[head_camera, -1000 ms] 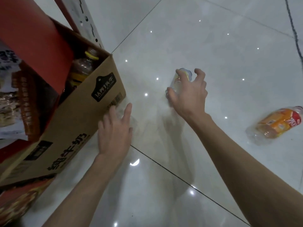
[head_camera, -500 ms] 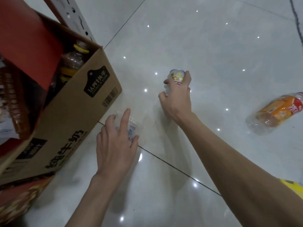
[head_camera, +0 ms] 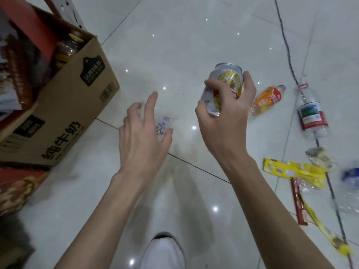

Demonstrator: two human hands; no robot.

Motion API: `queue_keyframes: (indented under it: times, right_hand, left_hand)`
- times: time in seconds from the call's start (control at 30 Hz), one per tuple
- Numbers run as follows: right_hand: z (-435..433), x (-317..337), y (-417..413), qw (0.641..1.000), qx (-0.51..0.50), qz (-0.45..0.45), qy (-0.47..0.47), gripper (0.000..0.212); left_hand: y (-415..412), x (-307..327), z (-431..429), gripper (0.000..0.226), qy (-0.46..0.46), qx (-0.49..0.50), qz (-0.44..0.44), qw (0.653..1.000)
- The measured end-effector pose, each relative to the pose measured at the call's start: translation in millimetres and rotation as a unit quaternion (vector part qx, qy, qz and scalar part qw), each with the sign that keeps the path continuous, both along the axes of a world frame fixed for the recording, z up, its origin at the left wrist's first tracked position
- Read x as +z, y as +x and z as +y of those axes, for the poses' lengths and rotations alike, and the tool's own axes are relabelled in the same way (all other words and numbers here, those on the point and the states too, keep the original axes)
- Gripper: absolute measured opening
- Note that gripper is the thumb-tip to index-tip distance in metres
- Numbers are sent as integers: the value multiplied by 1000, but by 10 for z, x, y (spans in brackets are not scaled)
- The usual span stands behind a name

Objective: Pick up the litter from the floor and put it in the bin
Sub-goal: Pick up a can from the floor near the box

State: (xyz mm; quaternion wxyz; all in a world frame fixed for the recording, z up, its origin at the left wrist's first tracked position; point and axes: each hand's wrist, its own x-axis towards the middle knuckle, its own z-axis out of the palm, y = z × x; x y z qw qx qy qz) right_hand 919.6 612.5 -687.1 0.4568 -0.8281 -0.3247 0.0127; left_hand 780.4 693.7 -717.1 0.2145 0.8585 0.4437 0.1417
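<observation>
My right hand (head_camera: 225,117) is shut on a silver drink can (head_camera: 226,82) with a gold label, lifted off the floor at centre right. My left hand (head_camera: 141,136) wraps around a clear plastic cup (head_camera: 163,125) with blue print, held low over the tiles; the cup is mostly hidden by my fingers. The bin is an open brown cardboard box (head_camera: 77,105) at the left, with a brown bottle (head_camera: 68,49) with a yellow cap inside it.
On the floor at the right lie an orange-labelled bottle (head_camera: 267,100), a clear bottle with a red label (head_camera: 310,113), a crumpled wrapper (head_camera: 320,157), yellow packaging (head_camera: 295,171), a red strip (head_camera: 299,204) and a blue item (head_camera: 351,174). My white shoe (head_camera: 163,251) shows at the bottom.
My right hand has lifted the can off the floor toward me. My left hand has closed around the clear cup and raised it. The view shifted right, revealing more litter.
</observation>
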Motion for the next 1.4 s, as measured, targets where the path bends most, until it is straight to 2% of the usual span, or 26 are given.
queue_keyframes:
  times: [0.3, 0.43, 0.6, 0.73, 0.93, 1.03, 1.23, 1.4]
  right_hand:
    - [-1960, 840, -463, 991, -110, 18, 73, 34]
    - [-2943, 1320, -807, 979, -174, 23, 104, 34]
    - [-4129, 1914, -1356, 964, -222, 37, 140, 35]
    - [-4992, 2207, -1692, 950, -273, 26, 152, 35]
    - [-6343, 2267, -2156, 907, -403, -32, 122, 35]
    - [-7087, 2234, -2477, 873, -477, -31, 93, 35]
    - [-8274, 2089, -3332, 770, -634, -19, 68, 37]
    - [-8956, 1921, -4213, 688, -724, 2, 51, 36]
  left_hand:
    - [-19, 952, -1564, 85, -20, -154, -64, 986]
    - [-231, 1554, -2321, 86, -31, -256, -74, 964]
    - [-481, 2326, -3125, 85, -17, -337, -83, 938]
    - [-480, 2740, -3854, 85, -16, -417, -84, 905]
    - [-272, 2860, -5338, 86, -42, -558, -89, 824]
    - [-239, 2798, -6133, 89, -84, -619, -82, 776]
    - [-555, 2449, -7640, 99, -149, -734, -66, 660]
    - [-1222, 2086, -8745, 104, -202, -803, -31, 560]
